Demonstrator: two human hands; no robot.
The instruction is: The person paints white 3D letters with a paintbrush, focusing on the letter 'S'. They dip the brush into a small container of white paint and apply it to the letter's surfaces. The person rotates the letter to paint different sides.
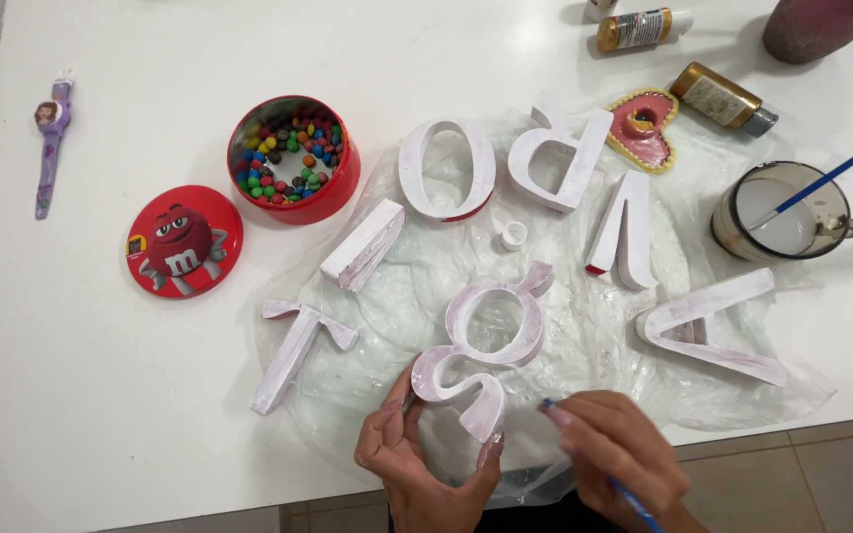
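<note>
My left hand (425, 464) grips the lower end of a white-painted block letter (491, 345) with pinkish edges, lying on a clear plastic sheet (584, 326) at the table's near edge. My right hand (619, 454) holds a thin blue paintbrush (634, 505), its tip close to the letter's lower end. Several other white block letters lie around on the sheet: a round one (446, 168), a straight bar (362, 245), and angled ones (713, 324).
An open red tin of coloured candies (293, 158) stands at the left with its red lid (183, 242) beside it. A mug of white paint with a blue brush (787, 212) is at the right. Gold paint bottles (723, 99), a heart-shaped piece (644, 126), and a purple watch (49, 153) lie further off.
</note>
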